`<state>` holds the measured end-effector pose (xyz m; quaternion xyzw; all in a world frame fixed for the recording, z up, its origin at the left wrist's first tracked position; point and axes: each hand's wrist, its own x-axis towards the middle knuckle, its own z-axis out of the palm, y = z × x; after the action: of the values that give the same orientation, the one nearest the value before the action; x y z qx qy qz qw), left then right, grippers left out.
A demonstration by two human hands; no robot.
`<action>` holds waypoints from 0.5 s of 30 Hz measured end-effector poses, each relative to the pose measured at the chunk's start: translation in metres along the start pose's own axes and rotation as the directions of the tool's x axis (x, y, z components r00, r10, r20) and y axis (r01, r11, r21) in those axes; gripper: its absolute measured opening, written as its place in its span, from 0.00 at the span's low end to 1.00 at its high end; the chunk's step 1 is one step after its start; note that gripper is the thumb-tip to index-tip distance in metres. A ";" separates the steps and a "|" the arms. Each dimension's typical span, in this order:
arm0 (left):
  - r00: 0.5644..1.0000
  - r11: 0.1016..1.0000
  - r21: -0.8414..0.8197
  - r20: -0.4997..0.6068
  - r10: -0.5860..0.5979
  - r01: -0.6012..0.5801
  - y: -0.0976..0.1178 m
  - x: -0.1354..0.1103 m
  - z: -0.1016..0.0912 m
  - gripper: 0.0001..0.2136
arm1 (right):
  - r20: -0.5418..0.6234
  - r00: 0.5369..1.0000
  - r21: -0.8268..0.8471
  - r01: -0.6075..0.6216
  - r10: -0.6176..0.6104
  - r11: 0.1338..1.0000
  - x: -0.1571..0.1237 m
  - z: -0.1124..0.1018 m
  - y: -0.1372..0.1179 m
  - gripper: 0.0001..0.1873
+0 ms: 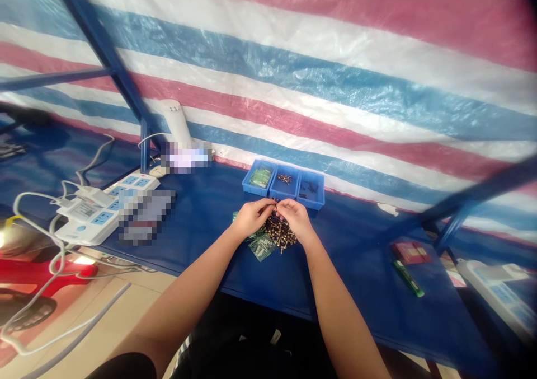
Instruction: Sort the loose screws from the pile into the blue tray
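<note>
Together, the left hand (pixel 251 215) and right hand (pixel 297 216) meet over the pile of small metal parts (pixel 280 235), forearms outstretched, fingertips pinched closed.

bright, even daylight glows through the striped tarp (pixel 335 88) beyond the hands, leaving a soft sheen on its blue bands and only faint shadows under the left hand (pixel 251 216) and right hand (pixel 298 218). the wide lens bows the bars (pixel 100 48) and darkens the far corners, the parts (pixel 280 233) just below the hands smear into one mass, and two patches (pixel 145 216) left of the hands are pixelated.
</note>
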<state>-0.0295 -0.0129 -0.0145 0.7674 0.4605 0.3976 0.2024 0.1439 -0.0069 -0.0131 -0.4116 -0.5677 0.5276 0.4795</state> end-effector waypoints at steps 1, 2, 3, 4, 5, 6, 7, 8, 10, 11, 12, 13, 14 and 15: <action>1.000 1.000 -0.016 0.000 -0.001 0.001 0.000 0.000 0.000 0.15 | 0.005 1.000 0.028 -0.013 0.013 1.000 0.000 0.001 0.001 0.12; 1.000 1.000 -0.027 0.001 -0.004 0.004 0.000 -0.001 0.000 0.14 | 0.003 1.000 0.049 -0.026 0.026 0.998 0.001 0.002 0.002 0.12; 1.000 0.999 -0.034 0.000 -0.008 0.008 0.000 -0.001 0.000 0.14 | -0.002 0.999 0.067 -0.039 0.039 0.997 0.001 0.002 0.003 0.12; 1.000 0.999 -0.038 -0.004 -0.011 0.011 0.000 -0.001 0.000 0.14 | -0.010 0.999 0.082 -0.049 0.050 0.995 0.002 0.002 0.003 0.12; 1.000 0.999 -0.039 -0.008 -0.011 0.011 0.001 -0.001 -0.001 0.14 | -0.018 0.998 0.097 -0.053 0.055 0.994 0.002 0.001 0.004 0.12; 1.000 0.999 -0.035 -0.011 -0.009 0.009 0.001 -0.001 -0.001 0.14 | -0.027 0.998 0.110 -0.050 0.053 0.993 0.002 0.001 0.003 0.12; 1.000 1.000 -0.027 -0.013 -0.006 0.005 0.001 -0.001 -0.001 0.14 | -0.038 0.998 0.118 -0.039 0.044 0.992 0.002 0.001 0.003 0.11; 1.000 1.000 -0.014 -0.014 -0.001 0.001 0.000 0.000 -0.001 0.14 | -0.051 0.998 0.116 -0.019 0.025 0.993 0.002 0.001 0.002 0.11; 1.000 1.000 0.018 -0.009 0.009 -0.009 0.000 0.000 -0.001 0.14 | -0.078 0.996 0.070 0.042 -0.036 0.997 0.000 0.001 -0.001 0.13; 1.000 0.999 0.034 -0.007 0.013 -0.012 0.000 0.000 -0.001 0.14 | -0.088 0.994 0.029 0.074 -0.071 0.997 -0.001 0.002 -0.002 0.13; 1.000 0.999 0.046 -0.008 0.016 -0.015 0.000 0.000 -0.001 0.14 | -0.097 0.990 -0.014 0.101 -0.102 0.995 -0.001 0.002 -0.002 0.13; 1.000 0.998 0.055 -0.011 0.018 -0.017 0.000 0.001 -0.001 0.14 | -0.103 0.987 -0.051 0.120 -0.125 0.991 -0.002 0.002 -0.002 0.13; 1.000 0.998 0.061 -0.016 0.017 -0.016 0.000 0.000 0.000 0.13 | -0.109 0.984 -0.079 0.130 -0.139 0.988 -0.002 0.002 -0.001 0.13; 1.000 0.998 0.067 -0.023 0.011 -0.009 0.000 0.000 0.000 0.13 | -0.115 0.983 -0.095 0.133 -0.143 0.987 -0.002 0.002 0.000 0.13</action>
<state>-0.0291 -0.0127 -0.0143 0.7713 0.4720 0.3919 0.1695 0.1426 -0.0087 -0.0130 -0.4231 -0.5870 0.4418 0.5303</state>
